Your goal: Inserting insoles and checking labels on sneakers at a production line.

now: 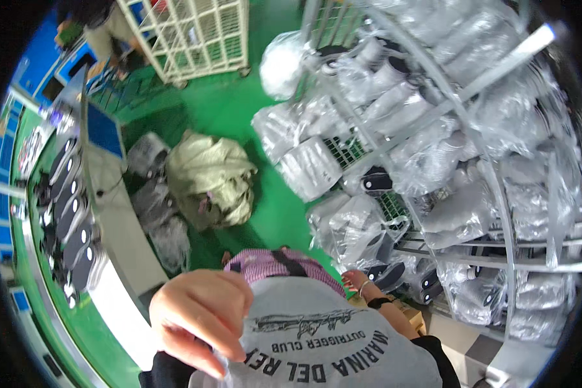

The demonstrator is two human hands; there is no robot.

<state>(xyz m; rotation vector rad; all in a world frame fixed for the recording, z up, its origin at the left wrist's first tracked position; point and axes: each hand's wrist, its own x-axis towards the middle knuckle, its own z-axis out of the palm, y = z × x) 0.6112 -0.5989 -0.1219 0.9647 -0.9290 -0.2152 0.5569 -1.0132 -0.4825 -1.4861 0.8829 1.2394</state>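
Note:
My left hand (197, 317) is raised close in front of my grey shirt (304, 330). Its fingers are curled, with two fingertips pointing down toward the shirt; whether anything is between them is hidden. Lower and to the right, my right hand (357, 282), with a bracelet and a black wristband, hangs beside a clear plastic bag (349, 226). Next to it are dark insoles (387, 277) with white marks. Its fingers are small and blurred, so their closure is unclear. A purple checked cloth (288, 262) shows at my waist.
A metal rack (459, 103) filled with bagged insoles fills the right side. Ahead lies a bulky pale green sack (210, 181). At left, a table (119, 258) runs beside rows of black insoles (77, 249). A white cage cart (194, 45) and a person (107, 35) are farther off.

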